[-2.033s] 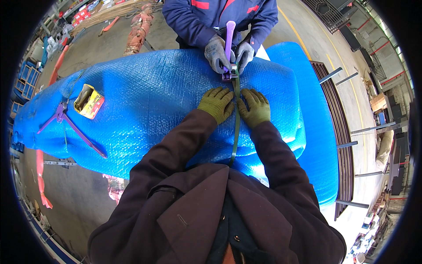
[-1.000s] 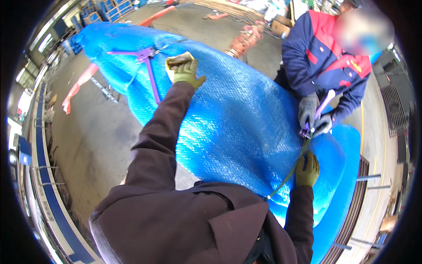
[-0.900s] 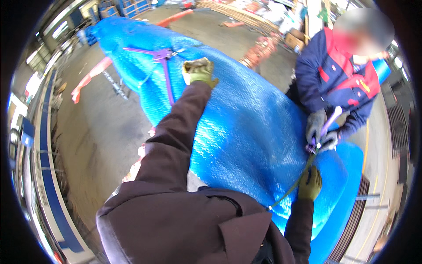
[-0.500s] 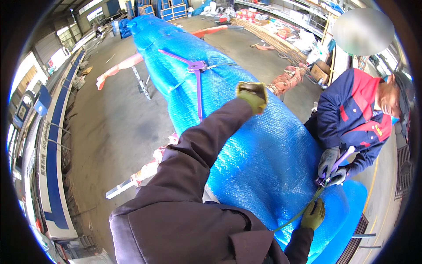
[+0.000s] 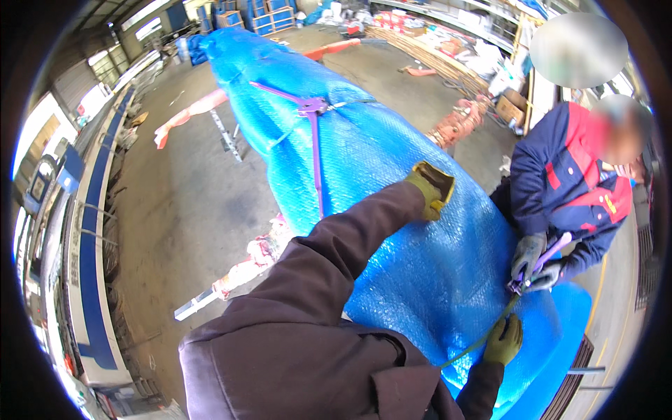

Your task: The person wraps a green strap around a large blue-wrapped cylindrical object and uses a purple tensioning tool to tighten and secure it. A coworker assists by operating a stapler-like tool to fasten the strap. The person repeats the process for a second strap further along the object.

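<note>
A long load wrapped in blue woven sheeting (image 5: 420, 259) lies in front of me. My left hand (image 5: 430, 190), in an olive glove, is raised over its middle with the fingers curled. A brownish, yellow-rimmed shape shows at that hand; I cannot make out what it is. At the near right, my right hand (image 5: 504, 339), gloved too, is closed at the thin green strap (image 5: 467, 353) lying across the sheeting. Just beyond it, a co-worker's grey-gloved hands (image 5: 535, 267) grip a purple strap tensioner (image 5: 553, 253) at the strap's far end.
A second purple tensioner (image 5: 312, 106) sits on a strap farther along the load. Wrapped support arms (image 5: 252, 260) stick out on both sides. The co-worker (image 5: 567, 175) stands at the right. A long white and blue panel (image 5: 89, 280) runs along the left; timber strips (image 5: 434, 54) lie behind.
My left hand has moved right and nearer to me over the sheeting. My right hand stays at the strap. The co-worker's head has shifted, while their hands remain at the tensioner.
</note>
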Motion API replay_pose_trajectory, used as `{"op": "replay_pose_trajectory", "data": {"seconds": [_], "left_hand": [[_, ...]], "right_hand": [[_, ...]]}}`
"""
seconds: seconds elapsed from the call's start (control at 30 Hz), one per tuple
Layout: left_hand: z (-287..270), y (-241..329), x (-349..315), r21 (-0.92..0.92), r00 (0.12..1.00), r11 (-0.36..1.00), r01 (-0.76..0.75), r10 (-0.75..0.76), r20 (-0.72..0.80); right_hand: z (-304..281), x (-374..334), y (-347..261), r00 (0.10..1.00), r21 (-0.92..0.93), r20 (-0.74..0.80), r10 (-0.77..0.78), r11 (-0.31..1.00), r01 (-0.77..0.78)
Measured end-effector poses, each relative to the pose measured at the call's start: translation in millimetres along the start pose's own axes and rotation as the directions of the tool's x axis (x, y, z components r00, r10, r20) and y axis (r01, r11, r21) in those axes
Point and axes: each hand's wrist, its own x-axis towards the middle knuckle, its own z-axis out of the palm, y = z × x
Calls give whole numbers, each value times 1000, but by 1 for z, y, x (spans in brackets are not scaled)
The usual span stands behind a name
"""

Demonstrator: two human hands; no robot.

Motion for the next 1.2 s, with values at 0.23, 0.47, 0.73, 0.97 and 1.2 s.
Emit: {"op": "replay_pose_trajectory", "data": {"seconds": [0.23, 0.47, 0.73, 0.97, 1.2], "left_hand": [[15, 1, 21, 133, 981, 986, 103, -123, 152], [1, 4, 13, 3, 986, 999, 50, -50, 162], [24, -36, 25, -277, 985, 960, 35, 13, 170], [29, -83, 83, -528, 953, 831, 174, -7, 303], [45, -63, 115, 170, 907, 983, 72, -136, 399]], "right_hand": [[-3, 1, -1, 999, 21, -43, 18, 1000, -17], [-6, 3, -5, 999, 20, -33, 40, 999, -40], [-10, 0, -9, 997, 19, -10, 75, 997, -75], [-15, 1, -10, 997, -2, 15, 75, 997, -75], [-16, 1, -10, 996, 3, 12, 88, 996, -88]]}}
